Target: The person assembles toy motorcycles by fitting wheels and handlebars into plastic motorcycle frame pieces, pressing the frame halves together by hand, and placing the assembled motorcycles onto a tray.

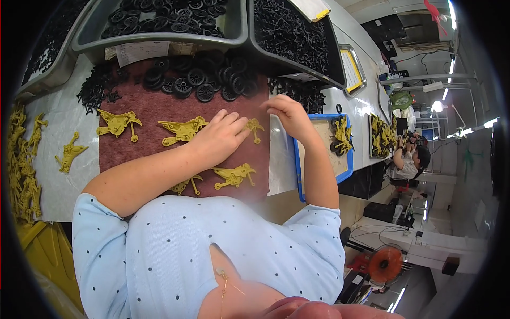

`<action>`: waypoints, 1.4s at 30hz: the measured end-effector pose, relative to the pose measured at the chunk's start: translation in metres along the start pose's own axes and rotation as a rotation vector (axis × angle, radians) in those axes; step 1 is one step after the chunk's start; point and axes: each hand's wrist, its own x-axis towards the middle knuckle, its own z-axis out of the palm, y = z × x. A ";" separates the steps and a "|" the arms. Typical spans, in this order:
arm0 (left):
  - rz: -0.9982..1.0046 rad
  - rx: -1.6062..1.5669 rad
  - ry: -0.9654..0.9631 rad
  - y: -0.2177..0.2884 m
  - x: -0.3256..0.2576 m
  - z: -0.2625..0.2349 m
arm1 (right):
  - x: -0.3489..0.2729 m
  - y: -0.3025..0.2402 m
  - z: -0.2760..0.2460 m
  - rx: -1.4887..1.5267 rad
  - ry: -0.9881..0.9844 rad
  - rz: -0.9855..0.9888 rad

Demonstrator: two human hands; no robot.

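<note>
My left hand (222,137) lies over a yellow plastic toy-motorcycle frame (255,131), its fingers bent down on it; one end sticks out past the fingertips. My right hand (287,112) is raised just right of it, above the cloth's edge, with fingers curled together; whatever they pinch is too small to tell. Left of my left hand lies another yellow frame (180,129), partly covered by the hand. Further frames rest on the cloth: one at far left (118,124), one nearer me (234,175), and one partly hidden by my forearm (186,185).
Black spoked wheels (196,77) are heaped on the far side of the red cloth (143,151). Behind stand a grey wheel bin (159,41) and a bin of small black parts (289,40). A blue-rimmed tray (348,173) stands right. Yellow frames (21,165) pile left. A person (408,162) sits beyond.
</note>
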 end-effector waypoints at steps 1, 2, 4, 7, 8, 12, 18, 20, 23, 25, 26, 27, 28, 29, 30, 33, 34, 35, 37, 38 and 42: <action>0.008 -0.018 -0.015 -0.001 0.001 -0.002 | 0.002 0.000 0.002 -0.007 -0.084 0.027; 0.015 -0.036 -0.031 -0.002 0.001 -0.003 | 0.003 -0.001 0.004 -0.013 -0.168 0.053; 0.020 -0.026 -0.030 -0.002 0.000 -0.003 | 0.006 -0.013 0.006 0.104 -0.170 0.154; 0.026 -0.001 -0.024 -0.003 0.000 -0.001 | 0.010 -0.012 0.005 0.193 -0.215 0.273; 0.029 0.013 -0.020 -0.003 -0.001 0.000 | 0.012 -0.010 0.004 0.167 -0.257 0.293; 0.025 -0.004 0.005 -0.004 -0.004 0.001 | 0.016 -0.009 0.011 0.105 -0.292 0.224; -0.018 -0.106 0.008 -0.001 0.001 -0.002 | 0.013 -0.007 0.014 -0.021 -0.225 0.015; -0.014 -0.098 0.050 -0.001 0.000 0.000 | 0.014 -0.009 0.015 -0.091 -0.211 -0.043; -0.023 -0.108 0.013 -0.001 0.000 -0.002 | 0.014 -0.011 0.017 -0.081 -0.209 -0.032; -0.018 -0.112 0.025 -0.001 0.000 -0.001 | 0.012 -0.009 0.019 -0.096 -0.211 -0.033; -0.012 -0.114 0.037 -0.001 0.000 0.000 | 0.012 -0.008 0.021 -0.112 -0.213 -0.035; -0.013 -0.115 0.036 -0.001 0.000 0.000 | 0.011 -0.009 0.022 -0.110 -0.214 -0.035; -0.020 -0.109 0.033 -0.001 0.000 0.000 | 0.009 -0.010 0.023 -0.131 -0.214 -0.030; -0.027 -0.104 0.030 -0.001 0.000 0.001 | 0.008 -0.011 0.025 -0.152 -0.213 -0.024; -0.028 -0.105 0.028 -0.001 0.000 0.001 | 0.008 -0.013 0.027 -0.150 -0.215 -0.023; -0.048 -0.131 0.024 -0.001 0.002 0.003 | 0.003 -0.017 0.034 -0.256 -0.160 -0.080; -0.048 -0.130 0.025 -0.002 0.002 0.003 | 0.002 -0.015 0.038 -0.280 -0.113 -0.129; -0.048 -0.129 0.026 -0.002 0.002 0.003 | 0.000 -0.013 0.040 -0.305 -0.065 -0.179; -0.027 -0.110 0.076 -0.003 0.003 0.005 | -0.004 -0.007 0.043 -0.299 -0.036 -0.190; -0.007 -0.090 0.127 -0.004 0.003 0.006 | -0.006 -0.004 0.044 -0.292 -0.007 -0.202; -0.015 -0.104 0.115 -0.003 0.002 0.004 | -0.010 0.001 0.038 -0.149 -0.013 -0.012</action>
